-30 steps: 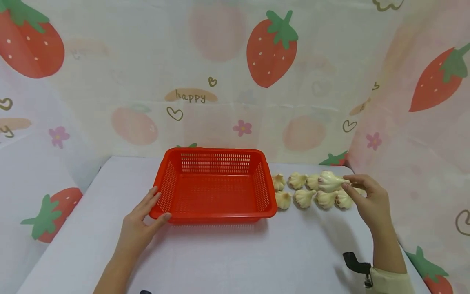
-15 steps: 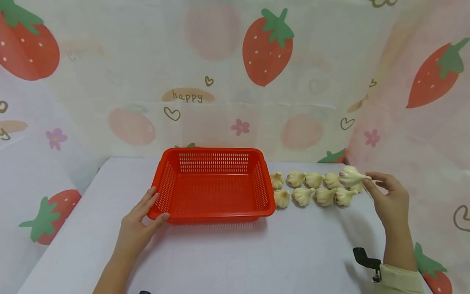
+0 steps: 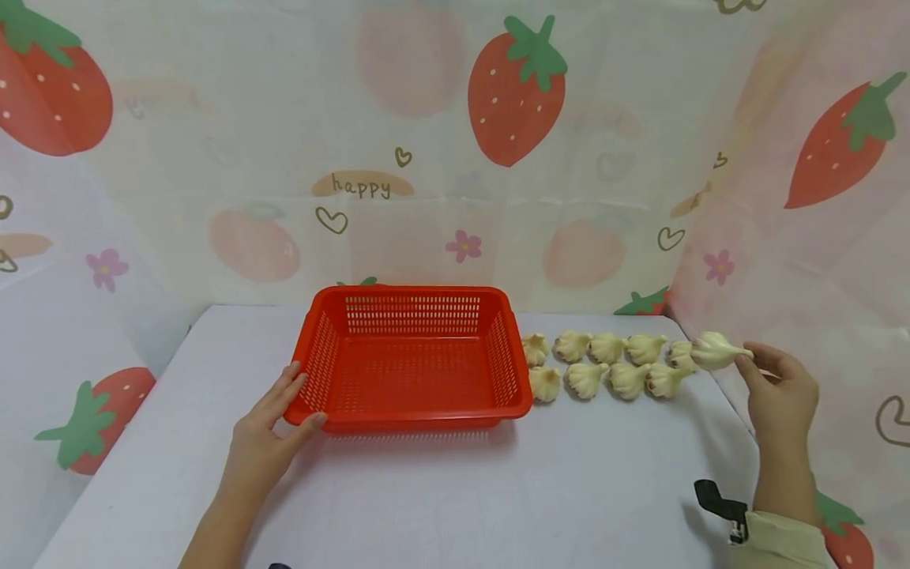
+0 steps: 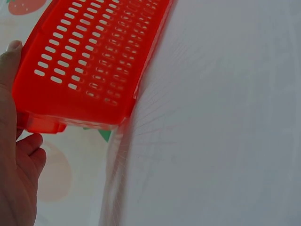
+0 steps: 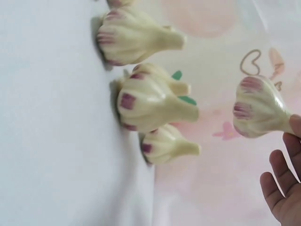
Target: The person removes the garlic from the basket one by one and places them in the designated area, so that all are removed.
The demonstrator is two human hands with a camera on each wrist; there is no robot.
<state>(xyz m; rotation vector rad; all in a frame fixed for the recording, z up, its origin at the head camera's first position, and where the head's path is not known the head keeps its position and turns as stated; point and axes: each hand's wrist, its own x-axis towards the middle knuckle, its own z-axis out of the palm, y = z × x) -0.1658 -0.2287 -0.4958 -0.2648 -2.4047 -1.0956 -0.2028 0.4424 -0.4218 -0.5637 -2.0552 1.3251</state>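
Observation:
A red plastic basket (image 3: pixel 408 413) with slotted walls stands on the white table, its inside bare. My left hand (image 3: pixel 261 442) holds its near left corner, thumb on the front rim and fingers along the left side. In the left wrist view, the thumb (image 4: pixel 13 54) and curled fingers (image 4: pixel 31 149) flank the rim. A pale garlic bulb (image 3: pixel 713 351) with purple streaks is raised above the table's right end. My right hand (image 3: pixel 784 395) pinches its stem between thumb and fingertips; the lower fingers spread loosely in the right wrist view. Several more garlic bulbs (image 3: pixel 586 381) lie in two rows right of the basket.
The white tabletop (image 3: pixel 441 498) stretches in front of the basket. A strawberry-printed cloth (image 3: pixel 419 142) hangs behind and at both sides, close to the right hand. A black camera mount (image 3: pixel 718 502) is strapped near the right sleeve (image 3: pixel 778 541).
My right hand has carried the pinched garlic bulb rightward, from over the back row to beyond the row's right end. My left hand and the basket have stayed put.

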